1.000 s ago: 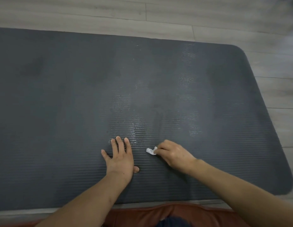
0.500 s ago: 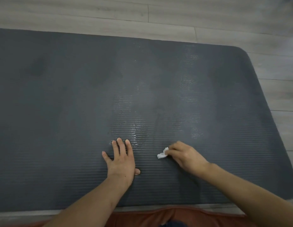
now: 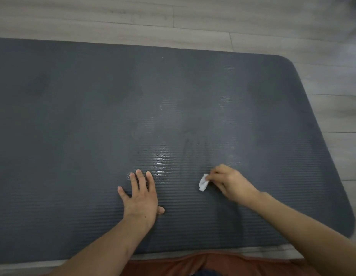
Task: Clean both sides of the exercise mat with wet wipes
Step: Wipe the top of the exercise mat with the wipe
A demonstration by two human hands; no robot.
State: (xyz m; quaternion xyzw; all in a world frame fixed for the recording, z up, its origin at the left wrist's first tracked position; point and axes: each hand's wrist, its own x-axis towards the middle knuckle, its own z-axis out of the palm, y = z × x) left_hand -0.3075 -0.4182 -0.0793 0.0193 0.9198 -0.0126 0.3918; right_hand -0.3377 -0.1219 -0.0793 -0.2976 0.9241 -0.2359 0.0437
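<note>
Head view only: mat (image 3: 73,136) lies flat on a wood-look floor (image 3: 193,20), right end with rounded corners in frame, left end cut off. Left hand (image 3: 140,198) is spread, palm down, fingers straight, pressing the mat near its close edge. Right hand (image 3: 230,184) pinches a small balled-up wipe (image 3: 203,182) between thumb and fingertips, the wipe touching or just above the mat; hand slightly blurred, cannot tell which.

Progress, as a judgement: top face is partly wiped. Wet shiny streaks sit between and beyond the two hands, toward mat centre and right of centre. Left part of the mat looks dull and dry, likely not done. Far right end also looks mostly dry. Underside is not visible, so probably the flip and second face are left. Early to middle of the task.

Materials: mat is dark grey foam, fine ribbed lines running lengthwise, matte where dry, glossy where damp, thick soft edge. Wipe is white, crumpled, thin, limp. Floor is pale grey planks, smooth. Reddish-brown cloth (image 3: 193,263) at bottom edge, likely the person's clothing.
</note>
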